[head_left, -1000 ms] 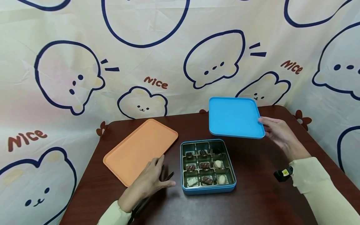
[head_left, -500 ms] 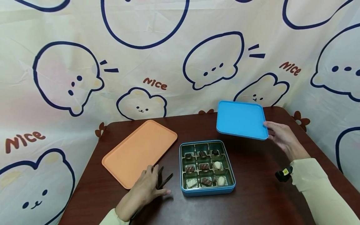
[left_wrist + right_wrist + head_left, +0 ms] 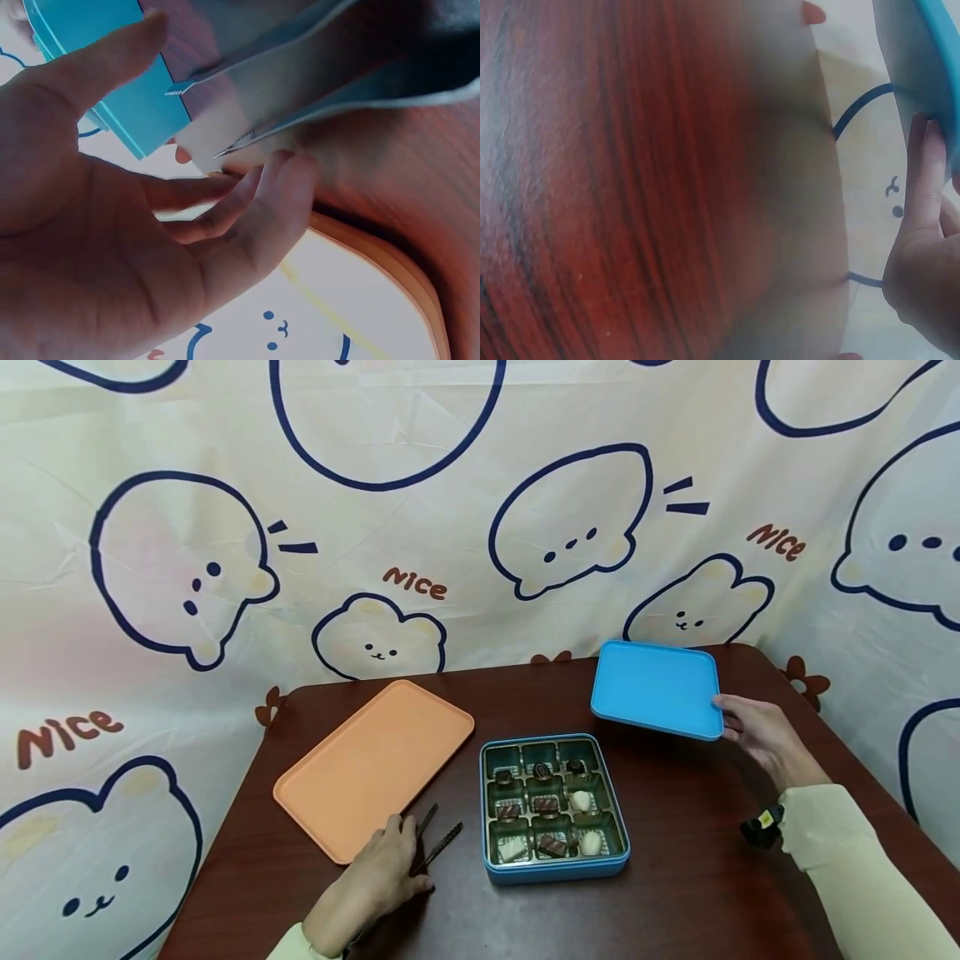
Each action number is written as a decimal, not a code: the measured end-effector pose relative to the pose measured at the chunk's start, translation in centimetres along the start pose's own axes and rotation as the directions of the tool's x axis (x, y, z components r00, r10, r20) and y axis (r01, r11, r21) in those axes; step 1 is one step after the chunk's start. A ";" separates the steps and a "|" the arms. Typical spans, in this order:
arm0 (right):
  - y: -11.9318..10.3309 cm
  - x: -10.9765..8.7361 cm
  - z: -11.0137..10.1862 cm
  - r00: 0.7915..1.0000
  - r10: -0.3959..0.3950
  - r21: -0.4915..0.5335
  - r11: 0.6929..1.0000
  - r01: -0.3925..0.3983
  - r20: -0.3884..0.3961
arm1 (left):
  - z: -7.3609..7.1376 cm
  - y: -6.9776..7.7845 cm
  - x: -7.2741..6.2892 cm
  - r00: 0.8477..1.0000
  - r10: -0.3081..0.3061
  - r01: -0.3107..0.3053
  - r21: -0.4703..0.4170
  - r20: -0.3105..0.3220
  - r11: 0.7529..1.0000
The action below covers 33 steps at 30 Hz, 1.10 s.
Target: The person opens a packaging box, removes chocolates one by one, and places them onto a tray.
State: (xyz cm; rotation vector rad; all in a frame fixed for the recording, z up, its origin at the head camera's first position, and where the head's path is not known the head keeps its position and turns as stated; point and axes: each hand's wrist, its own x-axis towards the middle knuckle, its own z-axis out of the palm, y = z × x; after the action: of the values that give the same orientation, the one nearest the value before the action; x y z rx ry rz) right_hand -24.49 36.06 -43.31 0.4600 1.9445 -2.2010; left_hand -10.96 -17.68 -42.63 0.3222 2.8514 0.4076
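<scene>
My right hand (image 3: 768,739) pinches the right edge of a light-blue rectangular lid (image 3: 656,689), held up over the table's back right part. In the right wrist view the lid (image 3: 922,67) shows at the upper right, with the fingers (image 3: 928,172) along its underside. My left hand (image 3: 367,881) is low beside metal tongs (image 3: 442,846), its fingers loosely bent and thumb apart. The left wrist view shows the tongs (image 3: 337,116) with two spread arms and serrated tips, outside the fingers' grasp. Between the hands stands a blue tin (image 3: 558,872) with chocolates in its divided compartments.
An orange tray (image 3: 375,760) lies at an angle on the left of the dark wooden table (image 3: 525,918), close to the left hand's fingertips. A printed cloth (image 3: 465,543) hangs behind and beside the table.
The lid in my right hand has moved rightward and down, tilting flatter. My left hand has drawn back toward the lower left, leaving more of the tongs in sight.
</scene>
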 end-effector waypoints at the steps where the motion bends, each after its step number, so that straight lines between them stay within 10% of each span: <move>1: 0.1 0.0 -0.1 1.000 0.005 -0.011 1.000 -0.005 -0.001 | 0.1 -0.1 -0.1 1.000 0.014 -0.014 0.012 -0.009 1.000; 33: 1.9 0.5 -1.6 1.000 0.011 -0.063 0.998 -0.011 0.001 | 0.3 -0.8 0.0 0.997 -0.004 -0.001 0.065 0.074 0.998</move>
State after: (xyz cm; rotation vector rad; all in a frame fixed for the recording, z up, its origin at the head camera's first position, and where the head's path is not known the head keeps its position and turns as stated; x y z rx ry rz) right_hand -24.20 37.40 -45.43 0.4590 1.9990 -2.1261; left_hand -11.04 -18.33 -43.18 0.3406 2.7960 0.2970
